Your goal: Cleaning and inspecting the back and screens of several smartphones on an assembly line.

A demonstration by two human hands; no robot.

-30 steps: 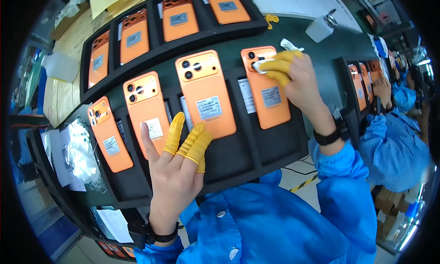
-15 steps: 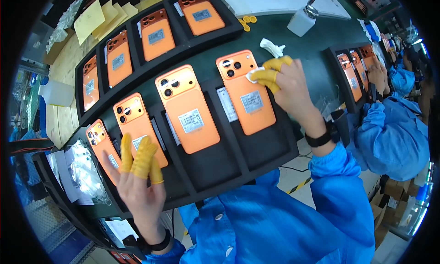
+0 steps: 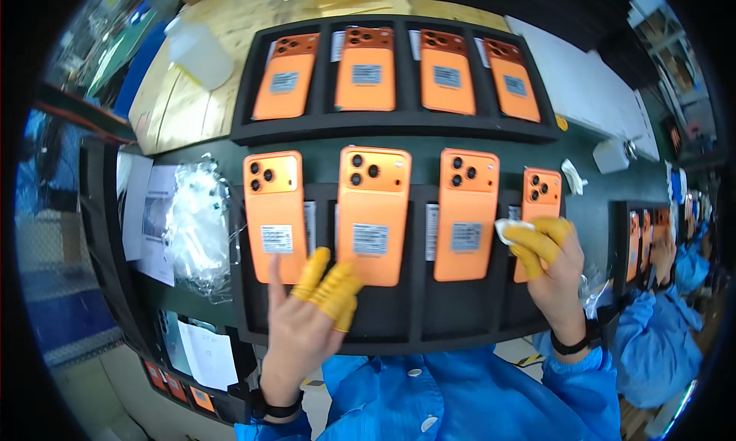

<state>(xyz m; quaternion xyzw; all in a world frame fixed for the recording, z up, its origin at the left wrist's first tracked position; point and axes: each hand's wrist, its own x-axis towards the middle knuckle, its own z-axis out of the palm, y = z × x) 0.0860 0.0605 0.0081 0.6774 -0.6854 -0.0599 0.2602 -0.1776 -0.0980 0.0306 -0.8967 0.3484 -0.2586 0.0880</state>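
On near black tray (image 3: 399, 330): left hand (image 3: 307, 326) fingers spread, tips touching second orange phone (image 3: 373, 215). Right hand (image 3: 553, 261) pinches white cloth (image 3: 507, 228) against rightmost orange phone (image 3: 540, 200).

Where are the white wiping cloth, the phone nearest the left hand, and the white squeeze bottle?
White cloth (image 3: 507, 228), head view: the bit showing above the fingertips.
Orange phone (image 3: 372, 211), head view: middle of its back.
White bottle (image 3: 611, 155), head view: its body.
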